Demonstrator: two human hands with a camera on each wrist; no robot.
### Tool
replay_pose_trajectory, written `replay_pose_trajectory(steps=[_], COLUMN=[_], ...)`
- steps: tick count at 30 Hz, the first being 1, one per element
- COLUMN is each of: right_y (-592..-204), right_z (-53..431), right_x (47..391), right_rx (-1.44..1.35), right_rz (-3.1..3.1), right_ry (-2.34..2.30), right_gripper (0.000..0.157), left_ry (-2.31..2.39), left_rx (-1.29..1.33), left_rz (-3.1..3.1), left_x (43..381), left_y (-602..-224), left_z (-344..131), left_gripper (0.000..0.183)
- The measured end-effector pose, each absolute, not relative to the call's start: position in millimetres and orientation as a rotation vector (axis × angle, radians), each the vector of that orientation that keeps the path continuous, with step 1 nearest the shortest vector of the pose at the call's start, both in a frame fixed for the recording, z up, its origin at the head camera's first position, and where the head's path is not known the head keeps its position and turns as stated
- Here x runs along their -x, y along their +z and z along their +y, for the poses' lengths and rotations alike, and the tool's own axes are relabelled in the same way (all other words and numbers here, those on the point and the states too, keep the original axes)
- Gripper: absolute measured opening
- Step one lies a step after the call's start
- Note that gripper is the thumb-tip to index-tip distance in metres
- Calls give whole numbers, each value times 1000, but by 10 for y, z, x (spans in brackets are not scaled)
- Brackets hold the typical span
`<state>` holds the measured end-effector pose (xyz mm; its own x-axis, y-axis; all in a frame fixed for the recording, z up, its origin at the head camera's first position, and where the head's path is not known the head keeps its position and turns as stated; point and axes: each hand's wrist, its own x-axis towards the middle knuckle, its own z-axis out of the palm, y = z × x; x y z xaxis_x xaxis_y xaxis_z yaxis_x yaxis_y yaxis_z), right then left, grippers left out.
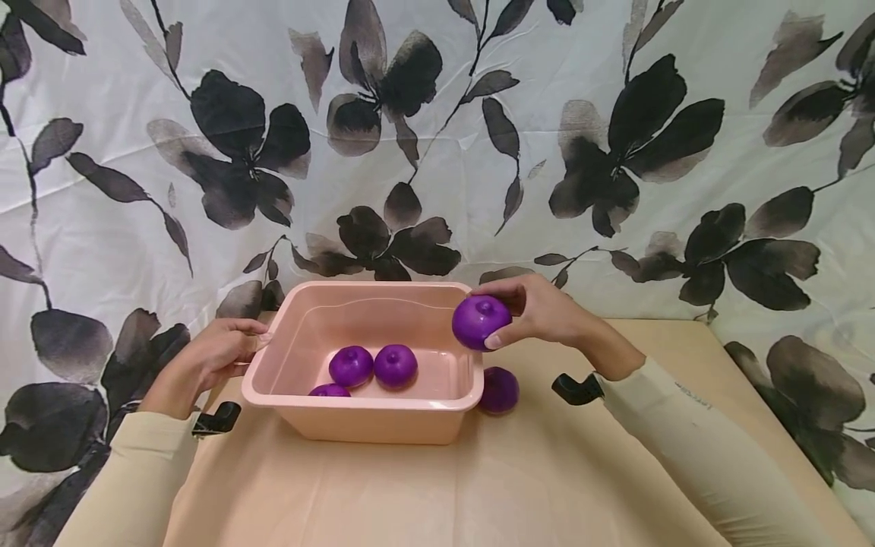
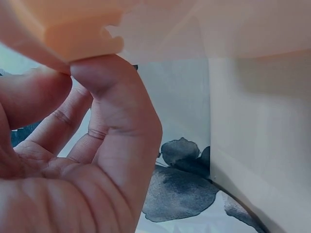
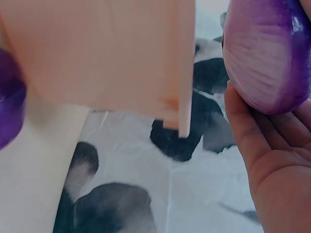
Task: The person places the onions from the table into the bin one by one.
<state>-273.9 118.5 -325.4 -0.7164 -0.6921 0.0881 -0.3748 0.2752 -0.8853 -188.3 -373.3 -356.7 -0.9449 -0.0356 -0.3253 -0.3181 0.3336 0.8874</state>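
A pink plastic tub (image 1: 383,422) stands on the table, with three purple onions, one of them an onion (image 1: 395,366) near its middle, lying inside. My left hand (image 1: 217,357) pinches the tub's left rim between thumb and forefinger, seen close up in the left wrist view. My right hand (image 1: 540,308) grips a purple onion (image 1: 478,323) at the tub's right rim, above table height. In the right wrist view this onion (image 3: 267,63) shows pale streaks fading into purple. Below it, another onion (image 1: 500,391) sits on the table, right beside the tub's outer wall.
The light wooden table (image 1: 437,501) reaches back to a white cloth (image 1: 506,190) with dark printed flowers, hanging behind and at the sides. A black wrist mount (image 1: 577,389) sticks out at the right cuff, and a similar mount (image 1: 217,419) at the left.
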Motion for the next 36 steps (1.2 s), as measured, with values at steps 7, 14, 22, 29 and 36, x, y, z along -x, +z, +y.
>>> replay_pose_trajectory(steps=[7, 14, 22, 29, 36], right_y=[-3136, -3078, -3012, -3023, -3164], right_z=[920, 646, 274, -21, -273], right_x=[2826, 2951, 3086, 3184, 3281], right_rx=[1136, 1298, 1383, 1361, 1302], right_rz=[2108, 2069, 1990, 1771, 1655], right_ry=[-1369, -1212, -1068, -1044, -963], right_gripper=[74, 71, 73, 74, 73], left_ry=[1689, 1696, 1688, 1676, 1673], left_rx=[325, 325, 345, 368, 369], left_rz=[2330, 2329, 2344, 2367, 2370], left_x=[1890, 1912, 1918, 1908, 1911], left_y=[-3582, -3596, -3590, -3589, -3598], left_z=[-3700, -3673, -3660, -3663, -3656], left_gripper=[16, 20, 25, 25, 25])
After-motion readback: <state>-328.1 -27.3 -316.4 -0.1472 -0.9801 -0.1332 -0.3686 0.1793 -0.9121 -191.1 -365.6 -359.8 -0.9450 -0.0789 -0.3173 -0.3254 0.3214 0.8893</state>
